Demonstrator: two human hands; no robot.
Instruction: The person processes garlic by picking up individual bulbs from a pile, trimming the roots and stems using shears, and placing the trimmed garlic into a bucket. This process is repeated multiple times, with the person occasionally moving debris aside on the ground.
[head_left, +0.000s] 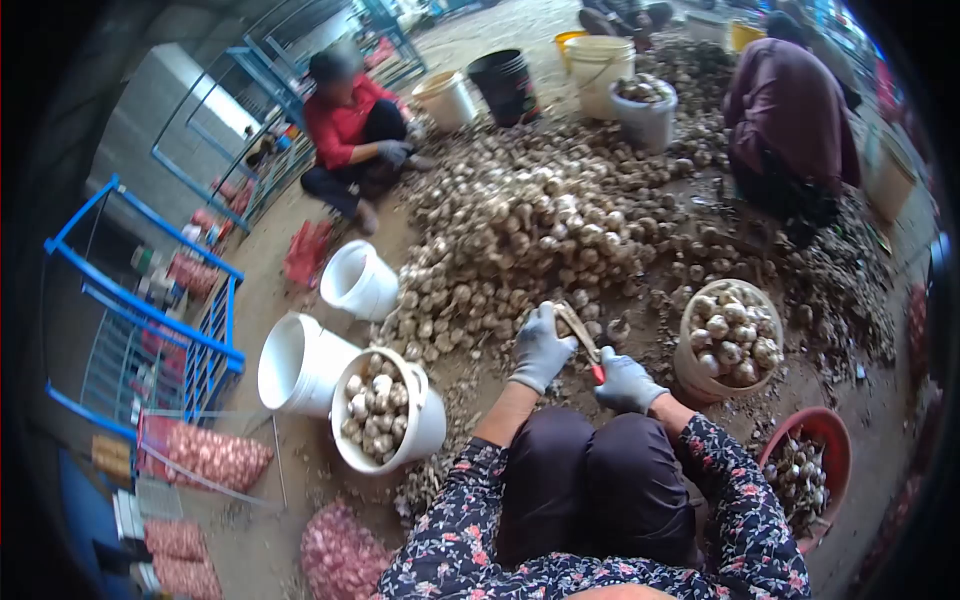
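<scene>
My left hand (543,350), in a grey glove, is closed beside a long, dry tan garlic stalk (575,328) and appears to grip it. My right hand (628,383), gloved too, is wrapped around red-handled shears (598,374); their blades are hard to make out against the stalk. Both hands are above my knees, close together at the near edge of a large heap of garlic bulbs (540,230). Right of my right hand stands a beige bucket (697,372) filled with trimmed garlic bulbs (735,335).
To my left are a white bucket of garlic (425,440) and two white buckets (290,365) lying tilted. A red basin (835,450) holds small bulbs at my right. A person in red (340,130) and another in purple (785,110) sit around the heap. Mesh sacks (340,550) lie lower left.
</scene>
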